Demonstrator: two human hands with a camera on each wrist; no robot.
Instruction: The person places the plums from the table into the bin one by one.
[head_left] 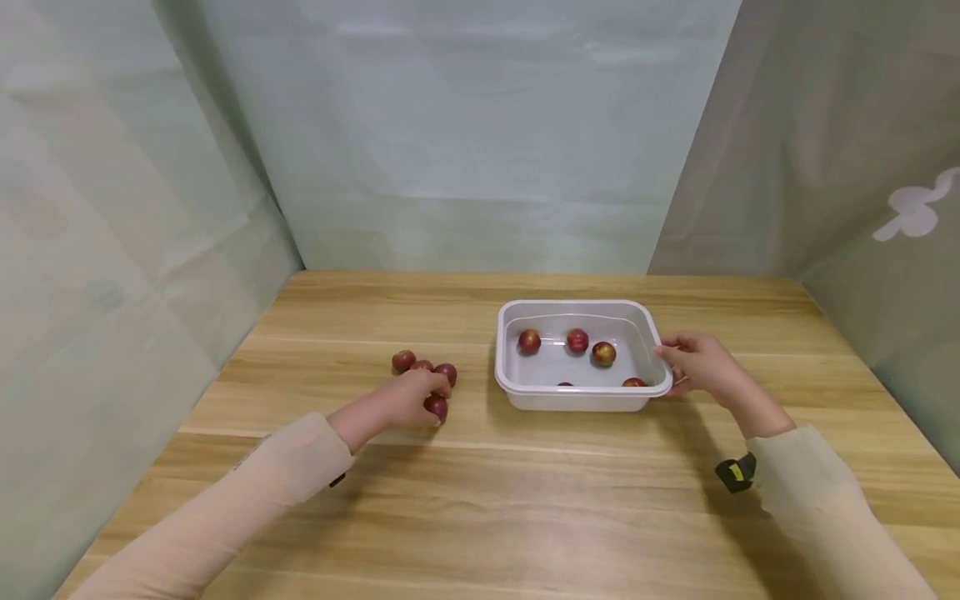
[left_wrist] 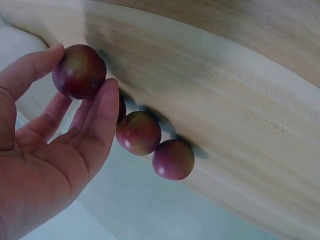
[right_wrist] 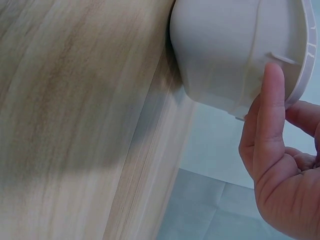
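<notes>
I see the left hand (left_wrist: 45, 165) pinching a plum (left_wrist: 79, 71) at centre-left; the right hand (head_left: 701, 364) apparently grips the tub (head_left: 517, 385) rim; next, carry the plum across.

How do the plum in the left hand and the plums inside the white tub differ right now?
The held plum is pinched by the left hand beside three loose plums on the table; the tub plums lie untouched in the white tub, whose rim the right hand grips. The held plum is outside the tub. Both are small, round and reddish.

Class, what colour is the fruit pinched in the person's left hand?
Dark red with a yellowish-green patch; the fruit in the left hand shows best in the left wrist view.
</notes>
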